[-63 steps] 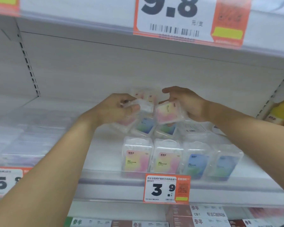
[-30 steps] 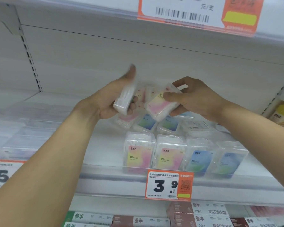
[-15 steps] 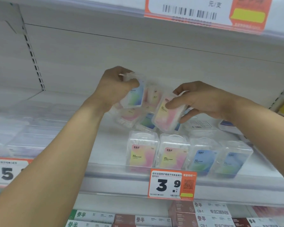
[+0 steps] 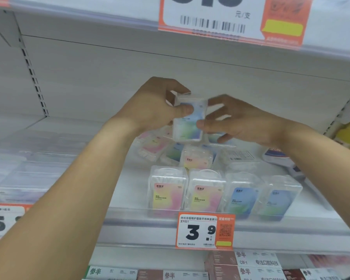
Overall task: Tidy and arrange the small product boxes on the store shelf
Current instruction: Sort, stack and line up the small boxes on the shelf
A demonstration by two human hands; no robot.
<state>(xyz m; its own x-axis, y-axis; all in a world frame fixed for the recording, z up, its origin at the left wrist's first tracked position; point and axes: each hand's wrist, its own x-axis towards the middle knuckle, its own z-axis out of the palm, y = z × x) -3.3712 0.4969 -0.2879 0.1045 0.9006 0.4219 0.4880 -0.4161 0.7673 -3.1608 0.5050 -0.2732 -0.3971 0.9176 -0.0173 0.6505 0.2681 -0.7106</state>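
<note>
Closest to me is the orange price tag [image 4: 205, 230] that says 3.9, clipped on the front edge of the shelf [image 4: 129, 221]. Just behind it stand 4 small boxes in a row [image 4: 220, 196], 2 pink and yellow ones, then 2 blue ones. They stand up straight and touch side by side.

Behind the row is a messy pile of boxes [image 4: 176, 150]. They lie tipped and flat, some on top of others.

Above the pile I hold 1 blue and green box [image 4: 189, 123] in the air with both hands. My left hand [image 4: 152, 108] curls around its top left side, with my thumb on the front. My right hand [image 4: 236, 123] pinches its right edge with thumb and fingers. The box is upright and faces me.

What could go wrong? The box looks smooth and slippery, so I think it could slip and fall on the pile. If I set it down too fast, it may bump the front row and knock boxes off the edge. My arms reach over the row too, so a low wrist could tip 1 over.

The shelf is white and flat, with a white back wall [image 4: 129, 81]. Clear packs [image 4: 18, 178] sit to the left. Above is another shelf with a big price tag [image 4: 226, 19]. Below are more boxes [image 4: 251, 263].
</note>
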